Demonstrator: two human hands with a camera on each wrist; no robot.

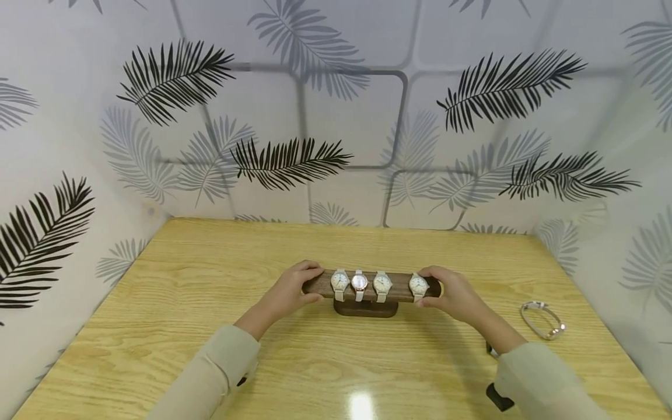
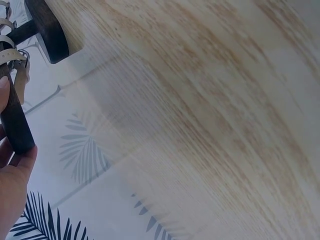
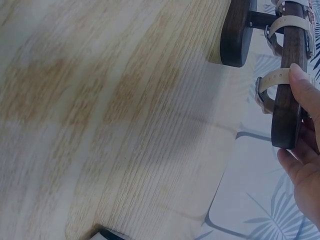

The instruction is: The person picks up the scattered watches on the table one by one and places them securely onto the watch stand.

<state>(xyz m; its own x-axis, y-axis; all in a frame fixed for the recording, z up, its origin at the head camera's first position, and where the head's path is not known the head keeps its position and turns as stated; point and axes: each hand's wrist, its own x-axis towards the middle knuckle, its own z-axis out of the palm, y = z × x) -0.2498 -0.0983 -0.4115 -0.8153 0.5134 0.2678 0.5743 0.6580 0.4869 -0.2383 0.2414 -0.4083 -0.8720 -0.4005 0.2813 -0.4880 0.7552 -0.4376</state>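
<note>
A dark wooden watch stand with a crossbar on a rounded base is on the table. Several watches with pale straps are fastened round the bar. One watch sits near its right end, apart from the others. My left hand grips the bar's left end between thumb and fingers. At the other end my right hand grips the bar, its thumb by the rightmost strap. In the left wrist view, only part of the left hand shows at the edge.
On the right of the wooden table lies a loose pale-strapped watch. A black object shows beside the right sleeve, and another dark item is partly hidden under the right forearm. Leaf-patterned walls stand behind and beside the table.
</note>
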